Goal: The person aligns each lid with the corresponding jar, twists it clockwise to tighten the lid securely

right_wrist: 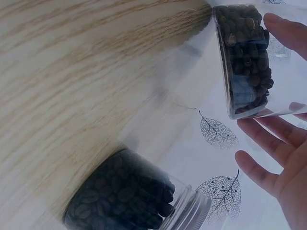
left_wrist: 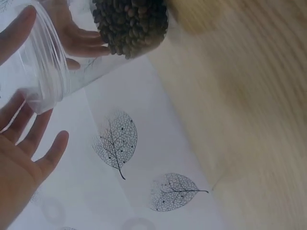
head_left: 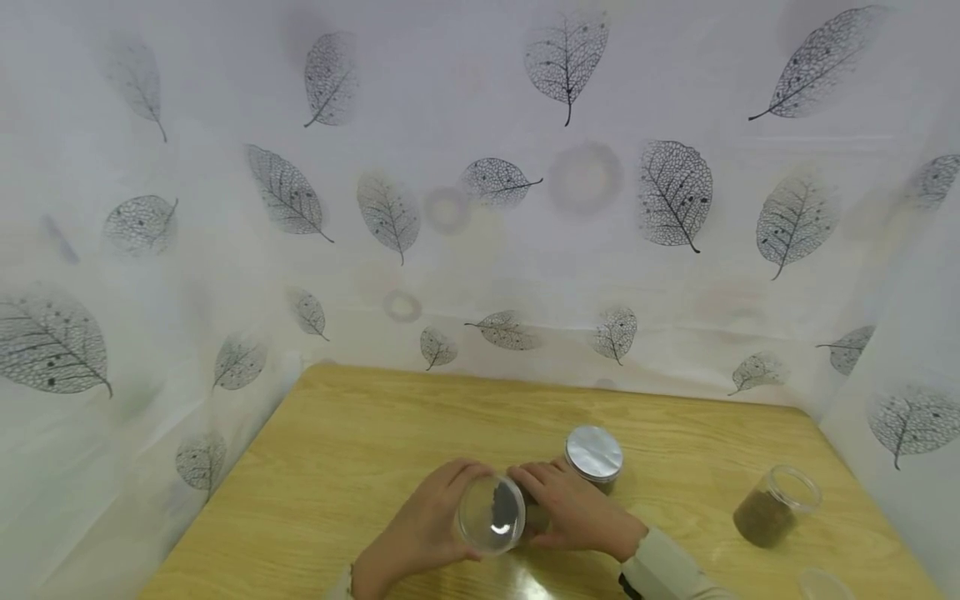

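A clear jar with dark coffee beans in its bottom part is tilted, its round top end toward me. My left hand grips it around the ribbed clear rim, thumb on one side and fingers on the other. My right hand holds the jar's body nearer the bean-filled base, as the right wrist view shows. Whether a clear lid covers the mouth, I cannot tell. Just beyond my right hand stands a second jar of coffee beans, topped by a silver lid.
At the right of the wooden table stands an uncovered clear jar with brown contents. A faint clear round piece lies near the lower right edge. White leaf-printed sheeting surrounds the table's back and sides.
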{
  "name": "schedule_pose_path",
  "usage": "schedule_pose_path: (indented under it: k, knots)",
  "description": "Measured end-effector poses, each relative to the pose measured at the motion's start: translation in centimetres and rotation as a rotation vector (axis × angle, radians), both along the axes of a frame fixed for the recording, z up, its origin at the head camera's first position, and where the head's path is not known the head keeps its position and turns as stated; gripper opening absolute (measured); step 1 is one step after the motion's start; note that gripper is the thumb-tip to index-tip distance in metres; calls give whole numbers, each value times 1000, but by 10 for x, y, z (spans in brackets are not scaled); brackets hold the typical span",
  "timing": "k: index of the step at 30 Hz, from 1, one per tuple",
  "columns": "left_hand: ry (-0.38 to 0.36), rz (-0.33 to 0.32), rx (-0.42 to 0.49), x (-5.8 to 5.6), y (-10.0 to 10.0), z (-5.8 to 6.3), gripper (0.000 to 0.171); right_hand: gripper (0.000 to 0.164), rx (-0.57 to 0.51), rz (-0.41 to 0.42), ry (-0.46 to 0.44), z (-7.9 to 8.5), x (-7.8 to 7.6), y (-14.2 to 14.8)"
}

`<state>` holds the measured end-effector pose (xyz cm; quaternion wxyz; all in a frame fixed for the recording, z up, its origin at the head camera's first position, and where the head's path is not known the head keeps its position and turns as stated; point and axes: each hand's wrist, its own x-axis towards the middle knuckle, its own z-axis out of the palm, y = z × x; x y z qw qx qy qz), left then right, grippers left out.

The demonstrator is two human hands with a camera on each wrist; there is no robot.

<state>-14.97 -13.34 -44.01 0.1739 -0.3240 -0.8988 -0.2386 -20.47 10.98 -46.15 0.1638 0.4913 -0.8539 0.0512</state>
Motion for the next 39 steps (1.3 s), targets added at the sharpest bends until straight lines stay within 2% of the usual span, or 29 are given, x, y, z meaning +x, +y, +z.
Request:
schedule_pose_path:
  k: [3, 9, 14, 17, 20, 25, 28, 34, 39]
  knots:
    - [-2, -37, -36, 0, -1, 4, 99, 92, 13, 8, -31, 1, 1, 0]
    - [63, -103, -114, -2, -2, 7, 99, 91, 32, 16, -72, 3, 1, 1]
    - [63, -125, -124, -3, -2, 7, 105, 92, 40, -6, -88, 2, 1, 1]
    - [10, -88, -102, 0, -3, 5, 112, 91, 22, -6, -72, 1, 1, 0]
    - [-35, -10, -68, 5, -1, 2, 119, 89, 2, 5, -42, 0, 1, 1]
    - [13, 168, -30, 13, 9, -2, 114, 91, -8, 8, 1, -1, 0, 1]
    - [48, 235, -28, 16, 14, -3, 108, 93, -7, 6, 6, -2, 0, 0]
    - [57, 245, -49, 17, 18, -4, 97, 91, 0, 8, 7, -2, -1, 1]
    - [87, 164, -47, 12, 16, -5, 97, 90, -22, 21, 15, -2, 0, 0]
